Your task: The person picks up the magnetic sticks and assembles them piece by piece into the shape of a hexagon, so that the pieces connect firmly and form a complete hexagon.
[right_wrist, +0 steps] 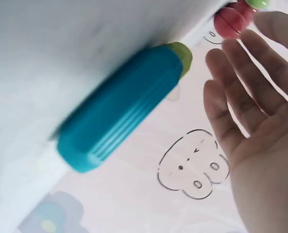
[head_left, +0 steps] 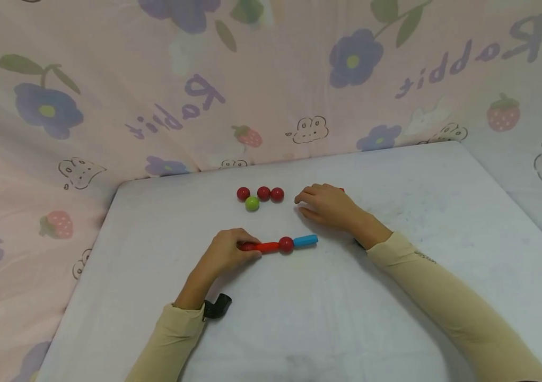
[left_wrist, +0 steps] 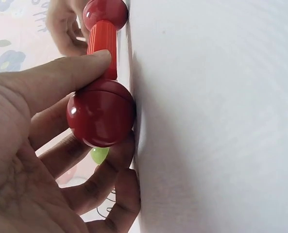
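Observation:
My left hand [head_left: 225, 252] pinches the near end of a joined toy chain, thumb laid along a red ribbed rod [left_wrist: 102, 39]. A glossy red ball [left_wrist: 102, 116] at that end sits by the palm. Beyond the rod come a second red ball [head_left: 286, 244] and a blue rod [head_left: 305, 241]. Right of the chain's far end, my right hand [head_left: 330, 208] hovers with relaxed, spread fingers and nothing in them. Close by it in the right wrist view lies a teal ribbed rod [right_wrist: 122, 107], with a yellow-green piece [right_wrist: 182, 56] showing behind its end.
Farther back on the white tabletop [head_left: 156, 223], three red balls [head_left: 263, 193] and a green ball [head_left: 252, 203] are grouped. A bit of something red [head_left: 342, 190] peeks out behind the right hand. Pink patterned cloth [head_left: 271, 90] hangs behind the table.

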Demonstrator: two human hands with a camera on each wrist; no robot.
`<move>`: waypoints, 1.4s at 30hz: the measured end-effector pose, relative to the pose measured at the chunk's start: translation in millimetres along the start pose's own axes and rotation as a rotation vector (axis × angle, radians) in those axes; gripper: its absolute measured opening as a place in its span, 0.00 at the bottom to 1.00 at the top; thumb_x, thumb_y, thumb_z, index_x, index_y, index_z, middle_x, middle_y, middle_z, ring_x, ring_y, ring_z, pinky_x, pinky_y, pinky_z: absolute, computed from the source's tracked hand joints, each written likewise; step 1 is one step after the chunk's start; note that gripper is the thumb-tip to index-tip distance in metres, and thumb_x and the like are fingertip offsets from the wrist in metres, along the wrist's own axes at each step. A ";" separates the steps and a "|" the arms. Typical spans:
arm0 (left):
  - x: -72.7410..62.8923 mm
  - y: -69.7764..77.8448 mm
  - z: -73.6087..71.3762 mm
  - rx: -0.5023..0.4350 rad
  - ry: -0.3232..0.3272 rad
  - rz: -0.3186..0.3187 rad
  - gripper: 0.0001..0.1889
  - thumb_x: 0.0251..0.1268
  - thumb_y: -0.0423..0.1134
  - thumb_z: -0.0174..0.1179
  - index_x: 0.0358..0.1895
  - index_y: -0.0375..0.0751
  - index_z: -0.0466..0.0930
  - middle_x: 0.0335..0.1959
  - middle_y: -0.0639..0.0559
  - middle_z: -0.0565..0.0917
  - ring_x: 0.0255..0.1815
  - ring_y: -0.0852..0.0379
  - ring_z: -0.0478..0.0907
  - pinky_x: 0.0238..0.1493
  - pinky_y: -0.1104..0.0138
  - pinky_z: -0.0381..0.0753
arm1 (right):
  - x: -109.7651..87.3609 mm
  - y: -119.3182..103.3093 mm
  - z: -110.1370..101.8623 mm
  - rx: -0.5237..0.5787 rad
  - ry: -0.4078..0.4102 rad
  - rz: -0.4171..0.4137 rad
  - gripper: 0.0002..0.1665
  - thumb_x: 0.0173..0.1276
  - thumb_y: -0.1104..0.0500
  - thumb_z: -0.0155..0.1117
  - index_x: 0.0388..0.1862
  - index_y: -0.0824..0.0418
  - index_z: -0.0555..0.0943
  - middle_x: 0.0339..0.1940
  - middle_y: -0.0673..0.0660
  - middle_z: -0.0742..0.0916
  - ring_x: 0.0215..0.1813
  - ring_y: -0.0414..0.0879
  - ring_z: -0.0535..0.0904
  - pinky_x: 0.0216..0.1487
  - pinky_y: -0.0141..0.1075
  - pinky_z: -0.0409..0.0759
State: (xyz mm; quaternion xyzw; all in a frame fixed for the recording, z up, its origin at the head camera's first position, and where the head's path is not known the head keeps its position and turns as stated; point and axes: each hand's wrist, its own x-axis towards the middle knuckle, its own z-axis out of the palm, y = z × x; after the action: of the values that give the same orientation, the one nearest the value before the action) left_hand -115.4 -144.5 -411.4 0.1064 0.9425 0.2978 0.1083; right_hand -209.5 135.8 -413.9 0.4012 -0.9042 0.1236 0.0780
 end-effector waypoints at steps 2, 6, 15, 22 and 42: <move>-0.7 -0.8 0.3 -0.003 -0.003 -0.009 0.12 0.57 0.42 0.73 0.45 0.50 0.90 0.39 0.56 0.86 0.39 0.58 0.75 0.41 0.66 0.74 | 5.7 -1.5 3.3 0.027 -0.027 0.032 0.16 0.70 0.54 0.64 0.54 0.57 0.83 0.52 0.54 0.87 0.57 0.52 0.82 0.62 0.48 0.78; -1.7 -0.9 0.4 -0.007 -0.009 -0.014 0.12 0.57 0.42 0.73 0.45 0.50 0.90 0.39 0.56 0.86 0.40 0.58 0.75 0.42 0.66 0.74 | 14.1 -1.6 5.4 0.092 -0.089 0.126 0.21 0.70 0.51 0.65 0.59 0.54 0.80 0.59 0.55 0.84 0.63 0.52 0.79 0.65 0.48 0.77; -0.3 0.6 0.5 -0.003 -0.006 0.016 0.12 0.57 0.42 0.73 0.45 0.50 0.90 0.40 0.56 0.86 0.40 0.58 0.75 0.43 0.65 0.75 | 27.2 6.8 7.4 0.165 -0.122 0.164 0.26 0.69 0.50 0.67 0.64 0.52 0.77 0.65 0.53 0.81 0.69 0.51 0.74 0.69 0.49 0.74; -0.3 0.0 1.2 -0.001 -0.002 0.029 0.12 0.57 0.42 0.73 0.45 0.49 0.90 0.40 0.56 0.86 0.41 0.58 0.76 0.44 0.65 0.75 | 33.2 2.3 9.5 0.107 -0.108 0.107 0.31 0.70 0.53 0.66 0.70 0.53 0.72 0.70 0.54 0.77 0.73 0.51 0.71 0.70 0.48 0.73; 1.3 -0.9 0.7 -0.005 -0.012 0.029 0.12 0.58 0.42 0.72 0.46 0.50 0.89 0.41 0.56 0.86 0.41 0.58 0.75 0.43 0.65 0.75 | 34.5 1.5 11.4 0.149 -0.112 0.114 0.31 0.68 0.54 0.68 0.68 0.53 0.71 0.64 0.53 0.81 0.61 0.48 0.81 0.61 0.45 0.80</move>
State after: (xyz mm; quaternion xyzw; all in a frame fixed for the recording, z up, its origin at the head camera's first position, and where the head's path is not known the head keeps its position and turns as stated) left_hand -116.5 -144.6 -412.7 0.1216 0.9393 0.3013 0.1101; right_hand -234.1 109.2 -416.8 0.3599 -0.9169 0.1721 -0.0101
